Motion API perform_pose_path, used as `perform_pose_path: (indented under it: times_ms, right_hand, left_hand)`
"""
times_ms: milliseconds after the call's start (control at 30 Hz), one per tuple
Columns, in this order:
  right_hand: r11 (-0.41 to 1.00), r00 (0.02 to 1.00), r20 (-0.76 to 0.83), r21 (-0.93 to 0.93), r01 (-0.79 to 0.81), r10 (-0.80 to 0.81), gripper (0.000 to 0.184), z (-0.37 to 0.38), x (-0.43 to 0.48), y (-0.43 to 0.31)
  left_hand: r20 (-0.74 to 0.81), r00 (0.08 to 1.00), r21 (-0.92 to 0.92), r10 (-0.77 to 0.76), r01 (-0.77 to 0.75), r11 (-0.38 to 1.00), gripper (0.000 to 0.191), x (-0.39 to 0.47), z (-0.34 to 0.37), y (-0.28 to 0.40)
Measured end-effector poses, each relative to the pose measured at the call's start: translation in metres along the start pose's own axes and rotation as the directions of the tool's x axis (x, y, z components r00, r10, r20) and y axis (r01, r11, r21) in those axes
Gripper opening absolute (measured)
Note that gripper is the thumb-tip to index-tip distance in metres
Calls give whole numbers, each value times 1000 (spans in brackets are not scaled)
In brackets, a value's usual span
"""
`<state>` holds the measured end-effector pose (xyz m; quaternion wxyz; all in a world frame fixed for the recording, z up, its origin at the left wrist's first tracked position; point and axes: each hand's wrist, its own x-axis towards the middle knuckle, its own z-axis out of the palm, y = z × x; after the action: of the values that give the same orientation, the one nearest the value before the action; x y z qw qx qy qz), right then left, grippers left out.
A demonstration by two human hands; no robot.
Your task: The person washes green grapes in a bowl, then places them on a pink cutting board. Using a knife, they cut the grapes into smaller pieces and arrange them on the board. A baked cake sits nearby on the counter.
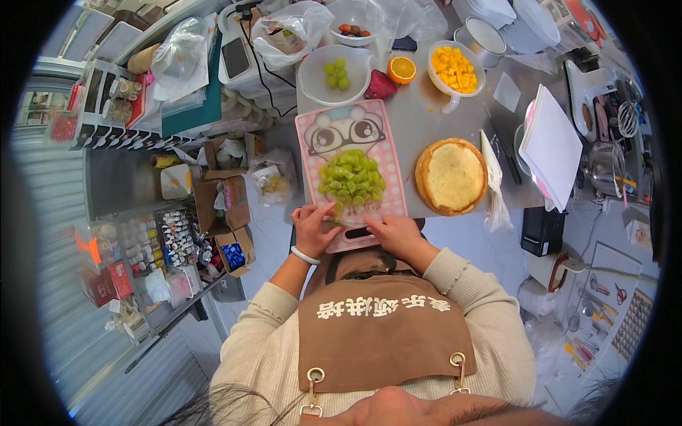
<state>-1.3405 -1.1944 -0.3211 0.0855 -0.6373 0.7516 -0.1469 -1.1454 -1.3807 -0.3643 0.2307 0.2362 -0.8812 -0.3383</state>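
Note:
A pink patterned cutting board (394, 181) lies at the table's near edge, its handle slot towards me. Cut green grapes (352, 177) are heaped on its middle. My left hand (315, 230) is at the board's near left edge, thumb and forefinger apart close to a small grape piece. My right hand (397, 234) rests at the near right corner, fingers beside the handle slot; whether it grips the board cannot be told. Right of the board sits a round sponge cake (452, 177), with a filled piping bag (495, 181) beside it.
Behind the board stand a bowl of whole grapes (334, 93), a dragon fruit (381, 85), an orange half (401, 70) and a container of mango cubes (454, 69). A long knife (503, 144) lies right of the piping bag, near a tilted white board (551, 149). Open cardboard boxes (226, 205) stand at left.

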Motion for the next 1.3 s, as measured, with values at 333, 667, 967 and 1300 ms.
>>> perform_pose_path:
  times_ms: [333, 667, 967, 1300]
  right_hand:
    - [998, 996, -60, -30, -60, 58, 31, -49, -24, 7]
    - [993, 994, -12, -43, -112, 111, 26, -3, 10, 4]
    - [1000, 996, 87, -7, 17, -16, 32, -45, -47, 31]
    - [1000, 999, -35, -7, 11, -11, 31, 9, 5, 8]
  left_hand:
    - [-61, 996, 50, 72, -69, 996, 54, 21, -9, 9]
    - [3, 989, 162, 147, -146, 976, 40, 37, -3, 3]
    - [-178, 981, -27, 71, -77, 997, 32, 59, -35, 10]
    - [-11, 969, 317, 245, -229, 920, 29, 275, -61, 1]
